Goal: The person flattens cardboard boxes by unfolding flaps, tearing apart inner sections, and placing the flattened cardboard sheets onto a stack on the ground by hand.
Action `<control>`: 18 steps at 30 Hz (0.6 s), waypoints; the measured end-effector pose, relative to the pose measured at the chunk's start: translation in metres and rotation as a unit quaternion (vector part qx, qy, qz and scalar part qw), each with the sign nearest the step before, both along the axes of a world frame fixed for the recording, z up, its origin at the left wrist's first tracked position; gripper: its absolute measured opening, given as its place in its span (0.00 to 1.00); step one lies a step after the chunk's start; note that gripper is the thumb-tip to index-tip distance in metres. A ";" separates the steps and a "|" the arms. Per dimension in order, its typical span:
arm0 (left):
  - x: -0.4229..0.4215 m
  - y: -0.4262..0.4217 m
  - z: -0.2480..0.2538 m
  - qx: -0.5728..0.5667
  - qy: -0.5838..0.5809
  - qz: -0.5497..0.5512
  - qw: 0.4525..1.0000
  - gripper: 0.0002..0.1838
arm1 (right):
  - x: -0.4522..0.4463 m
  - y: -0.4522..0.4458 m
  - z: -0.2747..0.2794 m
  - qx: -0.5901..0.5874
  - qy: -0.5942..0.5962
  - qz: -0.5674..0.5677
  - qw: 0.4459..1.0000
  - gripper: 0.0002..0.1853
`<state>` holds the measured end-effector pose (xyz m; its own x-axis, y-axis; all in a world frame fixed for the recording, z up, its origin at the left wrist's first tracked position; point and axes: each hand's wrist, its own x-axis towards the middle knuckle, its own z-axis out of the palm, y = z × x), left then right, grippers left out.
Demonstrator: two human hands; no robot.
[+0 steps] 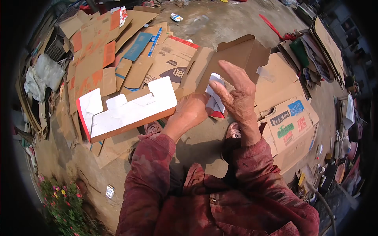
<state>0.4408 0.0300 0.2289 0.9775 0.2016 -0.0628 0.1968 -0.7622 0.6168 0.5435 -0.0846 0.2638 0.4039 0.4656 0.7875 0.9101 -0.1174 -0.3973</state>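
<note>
A long cardboard box (136,114), white on its facing side with brown and red edges, stretches left from my left hand (189,113). That hand is closed around the box near its right end. Beyond my knuckles, a folded white flap (214,98) with a red edge sticks up; the join between it and the long part is hidden by my hand. My right hand (238,92) is raised beside this flap, thumb and fingers apart. Its thumb lies close to the flap; whether they touch I cannot tell.
Flattened cardboard (92,55) is piled at the left, with an open brown box (244,55) ahead. A printed carton (289,129) lies at the right, near stacked sheets (328,51). Flowers (63,200) grow at the lower left. My shoe (233,131) shows below my hands.
</note>
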 end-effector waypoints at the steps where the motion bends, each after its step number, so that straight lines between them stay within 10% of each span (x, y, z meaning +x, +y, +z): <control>1: 0.000 -0.008 0.001 0.006 0.032 -0.017 0.999 0.15 | 0.011 0.005 -0.010 -0.012 -0.033 -0.019 0.999 0.22; 3: -0.001 -0.016 -0.002 0.005 0.066 -0.046 0.997 0.16 | 0.015 0.009 -0.025 -0.029 -0.063 -0.040 0.997 0.22; 5: -0.002 -0.018 -0.001 0.001 0.060 -0.054 0.997 0.16 | 0.012 0.010 -0.034 -0.120 0.243 -0.026 0.962 0.18; 18: -0.011 -0.002 0.003 -0.102 0.061 -0.050 0.992 0.14 | -0.001 0.020 -0.032 -0.095 0.225 -0.032 0.969 0.12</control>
<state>0.4303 0.0277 0.2319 0.9744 0.0750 -0.2118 0.2097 -0.6427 0.7368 0.5428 -0.0647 0.2322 0.7191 0.5475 0.4278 0.6387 -0.2783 -0.7174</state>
